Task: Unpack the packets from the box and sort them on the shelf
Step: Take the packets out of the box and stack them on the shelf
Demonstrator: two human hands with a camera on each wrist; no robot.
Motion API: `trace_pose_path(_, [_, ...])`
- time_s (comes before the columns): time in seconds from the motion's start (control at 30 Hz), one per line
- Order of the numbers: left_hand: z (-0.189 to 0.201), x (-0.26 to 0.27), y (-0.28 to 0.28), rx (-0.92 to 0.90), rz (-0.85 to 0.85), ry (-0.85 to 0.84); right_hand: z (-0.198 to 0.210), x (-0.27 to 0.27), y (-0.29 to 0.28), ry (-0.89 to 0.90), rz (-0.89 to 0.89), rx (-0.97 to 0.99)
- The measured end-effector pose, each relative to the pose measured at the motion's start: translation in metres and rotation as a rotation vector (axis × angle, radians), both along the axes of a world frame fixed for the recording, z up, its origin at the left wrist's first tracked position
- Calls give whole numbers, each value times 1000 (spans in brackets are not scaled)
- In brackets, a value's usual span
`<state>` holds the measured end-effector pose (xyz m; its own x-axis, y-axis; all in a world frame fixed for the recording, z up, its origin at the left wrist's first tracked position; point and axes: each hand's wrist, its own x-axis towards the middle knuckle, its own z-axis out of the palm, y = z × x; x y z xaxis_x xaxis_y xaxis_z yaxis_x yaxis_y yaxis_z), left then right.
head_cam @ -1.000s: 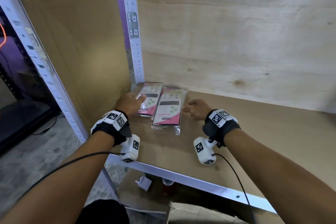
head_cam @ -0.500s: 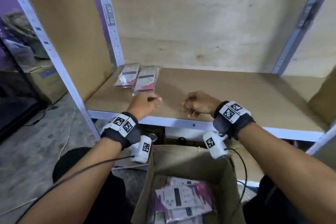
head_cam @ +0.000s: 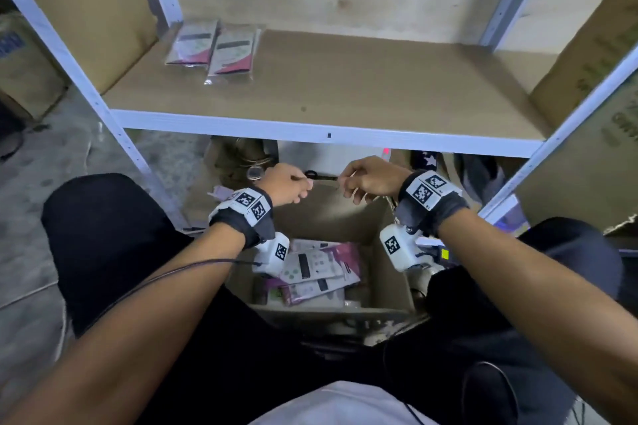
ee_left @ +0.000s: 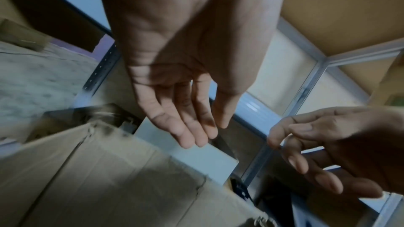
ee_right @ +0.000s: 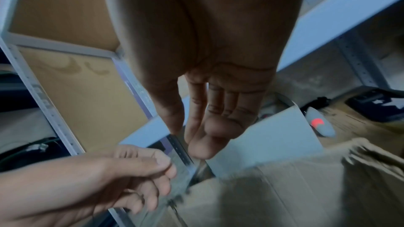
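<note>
Two pink-and-white packets [head_cam: 193, 43] [head_cam: 233, 53] lie side by side at the back left of the wooden shelf [head_cam: 345, 86]. Below it on the floor, an open cardboard box [head_cam: 331, 217] sits between my knees with several more packets [head_cam: 310, 269] in its bottom. My left hand [head_cam: 288, 185] and right hand [head_cam: 366, 179] hover close together over the box's far edge. The left wrist view shows the left hand [ee_left: 192, 122] empty with relaxed fingers. In the right wrist view the right hand [ee_right: 207, 127] also holds nothing, above the box [ee_right: 284, 187].
A large cardboard carton [head_cam: 587, 55] stands at the shelf's right end. White metal uprights [head_cam: 114, 121] frame the shelf. Under the shelf sit a white box [head_cam: 331, 159] and clutter. Another carton [head_cam: 20, 62] is on the floor at left.
Both hands let go of the packets on the shelf and drew back and down to hover over the box. My view tilted down, bringing the box and its packets into sight.
</note>
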<state>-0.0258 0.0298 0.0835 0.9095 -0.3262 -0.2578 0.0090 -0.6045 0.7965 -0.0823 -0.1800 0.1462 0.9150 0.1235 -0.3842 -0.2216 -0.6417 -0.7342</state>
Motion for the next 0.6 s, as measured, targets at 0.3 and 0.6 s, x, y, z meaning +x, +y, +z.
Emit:
trace_pose_path(0.3, [-81, -2, -12, 241, -55, 182, -122, 16, 7, 162, 66, -193])
trace_pose_path(0.6, [-146, 12, -11, 409, 22, 288, -200, 48, 27, 223, 177, -378])
